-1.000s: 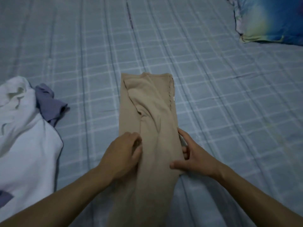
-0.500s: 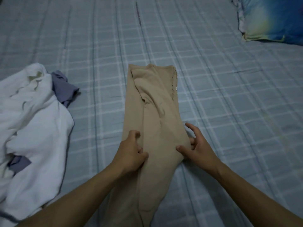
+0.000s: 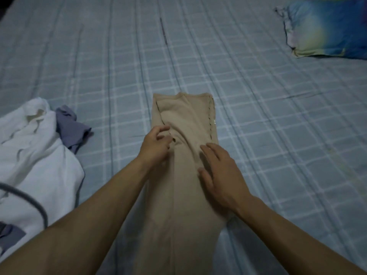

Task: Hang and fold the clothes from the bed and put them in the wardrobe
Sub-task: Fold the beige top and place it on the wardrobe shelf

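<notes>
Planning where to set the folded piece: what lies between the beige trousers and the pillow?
Only bare checked bedsheet between the trousers and pillow, in the head view.

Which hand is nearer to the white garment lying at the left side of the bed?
The left hand. It is at the left edge of the beige garment, on the side facing the white garment. The right hand lies flat on the beige garment's right part, farther away.

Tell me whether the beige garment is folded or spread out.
Folded lengthwise: the beige garment lies as a narrow strip on the bed, layers overlapping.
</notes>
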Available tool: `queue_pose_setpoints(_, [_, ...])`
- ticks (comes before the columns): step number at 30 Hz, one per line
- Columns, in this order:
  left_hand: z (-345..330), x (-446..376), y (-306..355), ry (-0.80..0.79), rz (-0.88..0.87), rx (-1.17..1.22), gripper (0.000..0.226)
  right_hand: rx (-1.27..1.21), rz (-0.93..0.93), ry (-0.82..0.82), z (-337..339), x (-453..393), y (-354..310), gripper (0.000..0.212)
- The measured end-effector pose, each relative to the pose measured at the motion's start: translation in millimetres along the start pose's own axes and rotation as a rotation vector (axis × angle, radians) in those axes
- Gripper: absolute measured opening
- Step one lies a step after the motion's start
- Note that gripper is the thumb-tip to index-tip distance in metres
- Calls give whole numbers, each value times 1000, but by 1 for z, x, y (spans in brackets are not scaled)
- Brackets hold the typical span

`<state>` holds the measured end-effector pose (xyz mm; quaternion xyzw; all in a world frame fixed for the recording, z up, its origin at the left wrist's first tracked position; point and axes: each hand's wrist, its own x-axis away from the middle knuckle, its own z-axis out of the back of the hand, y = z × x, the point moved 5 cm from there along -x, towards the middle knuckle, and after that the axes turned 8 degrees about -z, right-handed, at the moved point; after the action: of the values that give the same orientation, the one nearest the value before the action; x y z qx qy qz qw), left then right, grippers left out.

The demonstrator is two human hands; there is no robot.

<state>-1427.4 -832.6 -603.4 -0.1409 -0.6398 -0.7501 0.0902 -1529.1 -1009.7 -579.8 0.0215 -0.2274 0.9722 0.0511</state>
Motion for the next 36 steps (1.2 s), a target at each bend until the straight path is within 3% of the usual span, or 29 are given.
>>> queue_pose_setpoints(4, [-16,-34,13,-37,88,166,25,68,3,-108,-21,-22,1,74])
queue_pose_setpoints(11, [-16,-62,12,-12,199,114,8,68,-15,-120,-46,-22,12,78])
queue_pose_setpoints(16, [-6,-78,30,16,-59,-40,19,54,-40,-72,-54,-21,14,78])
queue_pose_setpoints(20, [1,-71,17,-32,-256,-717,44,168,-26,-46,-50,-18,5,76])
queue_pose_setpoints(23, [-1,-26,13,-75,-568,-973,43,266,88,-87,-57,-10,-5,74])
queue_pose_setpoints(25, [-5,5,2,-186,-719,-1141,50,309,106,-149,-67,-8,-2,76])
queue_pose_setpoints(28, [8,41,-34,-327,-652,-1276,59,323,80,-208,-76,-11,4,80])
queue_pose_setpoints(31, [34,80,-56,-299,-536,-1253,60,345,92,-245,-73,-9,3,83])
queue_pose_setpoints(36, [63,150,-78,-297,-645,-1156,42,390,180,-264,-66,31,-9,78])
